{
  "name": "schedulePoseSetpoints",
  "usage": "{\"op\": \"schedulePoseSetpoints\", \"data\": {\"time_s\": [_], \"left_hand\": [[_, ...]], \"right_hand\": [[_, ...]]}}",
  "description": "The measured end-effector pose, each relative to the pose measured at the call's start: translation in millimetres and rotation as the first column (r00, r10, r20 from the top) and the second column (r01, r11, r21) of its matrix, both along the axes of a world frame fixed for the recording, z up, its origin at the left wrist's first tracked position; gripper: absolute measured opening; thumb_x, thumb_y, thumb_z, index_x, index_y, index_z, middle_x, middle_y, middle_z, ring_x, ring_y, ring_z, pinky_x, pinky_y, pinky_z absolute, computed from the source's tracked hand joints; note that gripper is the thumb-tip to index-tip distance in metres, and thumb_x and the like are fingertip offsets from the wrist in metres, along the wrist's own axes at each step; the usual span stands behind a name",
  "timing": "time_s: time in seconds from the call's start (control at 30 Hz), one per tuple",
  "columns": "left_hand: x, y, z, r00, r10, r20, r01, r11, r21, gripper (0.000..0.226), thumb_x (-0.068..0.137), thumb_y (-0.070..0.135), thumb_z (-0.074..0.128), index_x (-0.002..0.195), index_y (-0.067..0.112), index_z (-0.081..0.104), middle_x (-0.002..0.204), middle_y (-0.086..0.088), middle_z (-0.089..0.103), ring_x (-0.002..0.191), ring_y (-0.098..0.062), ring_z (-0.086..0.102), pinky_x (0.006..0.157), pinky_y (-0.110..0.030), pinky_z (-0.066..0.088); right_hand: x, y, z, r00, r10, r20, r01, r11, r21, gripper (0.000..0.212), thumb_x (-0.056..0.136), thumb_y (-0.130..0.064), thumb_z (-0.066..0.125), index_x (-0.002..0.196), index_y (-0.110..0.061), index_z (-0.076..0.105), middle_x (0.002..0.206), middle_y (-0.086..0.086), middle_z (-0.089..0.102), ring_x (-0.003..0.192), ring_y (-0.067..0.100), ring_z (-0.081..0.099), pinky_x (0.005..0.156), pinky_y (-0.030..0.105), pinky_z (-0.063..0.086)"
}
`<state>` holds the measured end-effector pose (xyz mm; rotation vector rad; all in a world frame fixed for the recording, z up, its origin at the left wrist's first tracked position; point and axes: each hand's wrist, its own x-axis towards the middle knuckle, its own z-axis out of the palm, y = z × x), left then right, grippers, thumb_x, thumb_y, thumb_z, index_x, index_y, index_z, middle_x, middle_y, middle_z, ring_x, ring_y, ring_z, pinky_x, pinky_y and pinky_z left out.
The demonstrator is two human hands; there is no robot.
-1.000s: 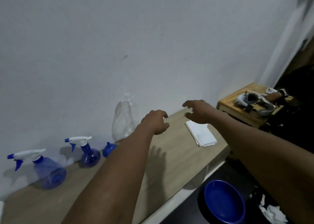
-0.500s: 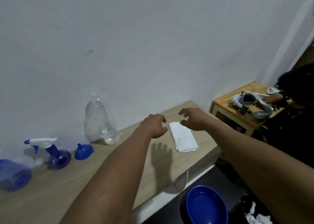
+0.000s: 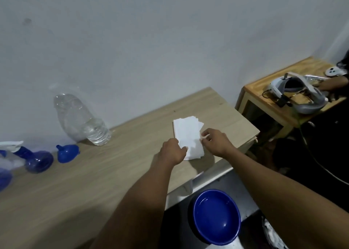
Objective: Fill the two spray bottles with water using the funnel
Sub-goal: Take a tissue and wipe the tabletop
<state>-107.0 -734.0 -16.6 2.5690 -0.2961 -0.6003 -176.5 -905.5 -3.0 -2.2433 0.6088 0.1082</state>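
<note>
A clear plastic water bottle (image 3: pixel 83 120), partly filled, stands by the wall on the wooden table (image 3: pixel 113 169). The blue funnel (image 3: pixel 67 153) lies on its side left of it. Further left is a small blue spray bottle (image 3: pixel 35 159) with a white trigger. A second blue spray bottle (image 3: pixel 4 177) is cut off by the left edge. A folded white tissue (image 3: pixel 188 133) lies near the table's right end. My left hand (image 3: pixel 172 151) grips its near left edge with curled fingers. My right hand (image 3: pixel 215 142) pinches its right edge.
A blue bowl (image 3: pixel 216 216) sits on the dark floor below the table's front edge. To the right stands a small wooden side table (image 3: pixel 264 90) carrying a white headset (image 3: pixel 296 95), and another person's hand (image 3: pixel 332 84) rests there. Crumpled white paper (image 3: pixel 272 233) lies by the bowl.
Both hands dropped from above the table onto the white tissue and closed on its edges. The view swung right, pushing the spray bottles toward the left edge.
</note>
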Motion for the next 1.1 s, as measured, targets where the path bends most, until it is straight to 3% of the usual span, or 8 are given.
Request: {"op": "schedulePoseSetpoints", "data": {"time_s": [0.1, 0.23, 0.43, 0.57, 0.8, 0.9, 1.0, 1.1], "left_hand": [[-1.6, -11.7, -6.4, 0.998, 0.066, -0.013, -0.067, 0.997, -0.032, 0.057, 0.091, 0.045, 0.065, 0.137, 0.014, 0.054, 0.137, -0.009, 0.06, 0.126, -0.03, 0.055, 0.1, -0.035, 0.045], [-3.2, -19.7, -10.8, 0.991, 0.134, -0.017, -0.135, 0.989, -0.056, 0.05, 0.09, 0.039, 0.067, 0.135, 0.019, 0.058, 0.137, -0.008, 0.06, 0.126, -0.028, 0.055, 0.104, -0.035, 0.046], [-1.5, -24.9, -14.0, 0.979, 0.203, 0.006, -0.202, 0.979, -0.023, 0.055, 0.088, 0.038, 0.069, 0.138, 0.021, 0.053, 0.136, -0.008, 0.058, 0.12, -0.031, 0.059, 0.101, -0.04, 0.049], [0.9, -29.7, -15.1, 0.961, 0.277, 0.025, -0.276, 0.961, -0.018, 0.044, 0.089, 0.032, 0.069, 0.131, 0.024, 0.058, 0.131, -0.006, 0.061, 0.115, -0.03, 0.062, 0.098, -0.039, 0.05], [9.4, -26.1, -3.4, 0.934, 0.356, 0.01, -0.347, 0.915, -0.205, 0.027, 0.089, 0.018, 0.059, 0.114, 0.026, 0.065, 0.12, -0.004, 0.066, 0.108, -0.026, 0.064, 0.082, -0.026, 0.045], [17.1, -18.4, 6.2, 0.928, 0.371, -0.038, -0.362, 0.872, -0.329, 0.026, 0.086, 0.013, 0.052, 0.103, 0.029, 0.065, 0.113, -0.005, 0.067, 0.089, -0.026, 0.071, 0.077, -0.033, 0.057], [23.9, -6.6, 13.9, 0.909, 0.41, -0.069, -0.404, 0.834, -0.374, 0.028, 0.086, 0.008, 0.049, 0.092, 0.029, 0.067, 0.104, -0.005, 0.068, 0.06, -0.022, 0.073, 0.056, -0.031, 0.057], [26.6, 1.5, 18.3, 0.885, 0.441, -0.148, -0.46, 0.782, -0.421, 0.028, 0.088, 0.004, 0.052, 0.094, 0.021, 0.073, 0.101, -0.005, 0.067, 0.056, -0.02, 0.072, 0.062, -0.037, 0.063]], "right_hand": [[0.9, -10.5, -9.9, 1.0, 0.01, 0.011, -0.01, 1.0, 0.024, 0.027, 0.094, -0.025, 0.058, 0.119, -0.015, 0.062, 0.107, 0.009, 0.067, 0.092, 0.022, 0.057, 0.077, 0.03, 0.044], [2.8, -18.5, -14.7, 1.0, 0.02, 0.012, -0.02, 0.997, 0.068, 0.024, 0.093, -0.024, 0.057, 0.115, -0.016, 0.063, 0.102, 0.007, 0.067, 0.091, 0.023, 0.059, 0.074, 0.028, 0.042], [7.5, -19.9, -20.0, 0.999, 0.023, 0.025, -0.026, 0.992, 0.121, 0.021, 0.091, -0.021, 0.054, 0.11, -0.018, 0.064, 0.1, 0.005, 0.068, 0.092, 0.023, 0.061, 0.067, 0.026, 0.041], [8.2, -18.3, -22.3, 0.999, 0.031, 0.027, -0.034, 0.991, 0.133, 0.024, 0.091, -0.019, 0.054, 0.112, -0.016, 0.064, 0.096, 0.005, 0.068, 0.088, 0.022, 0.06, 0.064, 0.026, 0.043], [16.5, -6.4, -28.5, 0.993, 0.108, 0.053, -0.108, 0.994, 0.004, 0.032, 0.09, -0.02, 0.058, 0.121, -0.015, 0.061, 0.11, 0.007, 0.064, 0.097, 0.023, 0.059, 0.085, 0.035, 0.052], [22.8, 1.1, -31.7, 0.987, 0.153, 0.045, -0.152, 0.988, -0.031, 0.041, 0.086, -0.022, 0.068, 0.125, -0.016, 0.057, 0.117, 0.01, 0.062, 0.092, 0.02, 0.056, 0.08, 0.031, 0.049], [27.2, 12.6, -32.8, 0.984, 0.178, 0.001, -0.178, 0.984, -0.014, 0.057, 0.079, -0.032, 0.08, 0.128, -0.02, 0.054, 0.12, 0.007, 0.058, 0.099, 0.021, 0.057, 0.081, 0.033, 0.052], [28.4, 26.6, -37.4, 0.979, 0.202, -0.033, -0.203, 0.979, -0.027, 0.081, 0.065, -0.048, 0.087, 0.131, -0.024, 0.047, 0.124, 0.004, 0.055, 0.108, 0.024, 0.056, 0.087, 0.038, 0.053]]}}
